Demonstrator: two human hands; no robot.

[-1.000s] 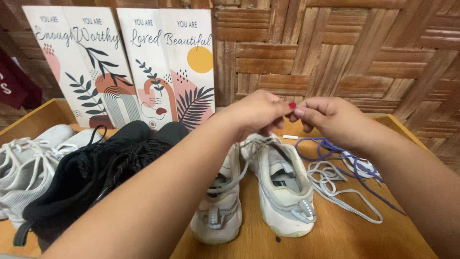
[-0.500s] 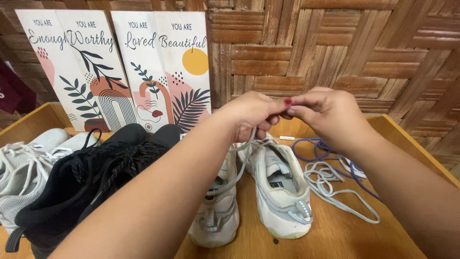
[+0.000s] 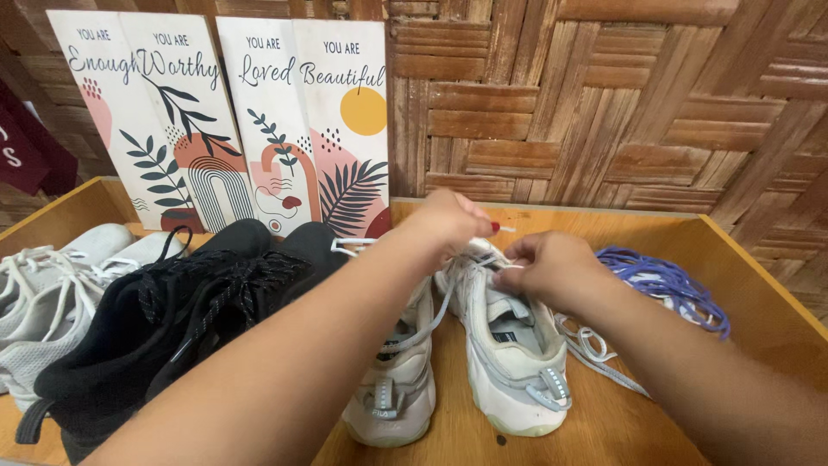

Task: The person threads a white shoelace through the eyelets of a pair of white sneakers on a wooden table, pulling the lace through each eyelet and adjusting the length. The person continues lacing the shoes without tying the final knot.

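Lacing's mid-way: a grey lace (image 3: 435, 298) is pinched tight by the left hand (image 3: 448, 223) and right hand (image 3: 552, 269) over the white sneaker (image 3: 509, 345), so threading through an eyelet probably needs careful aim.

White sneaker (image 3: 516, 345): low-top, off-white with grey trim, pale green-tinted sole. Stands upright on the wooden tray (image 3: 604, 423), heel toward the near edge, toe toward the far edge, roughly mid-width. Its opening is exposed, showing a dark insole label. Grey lace (image 3: 435, 306): flat, pale grey, threaded at the toe end and drawn taut over the front eyelets; one length runs leftward across the neighbouring shoe.
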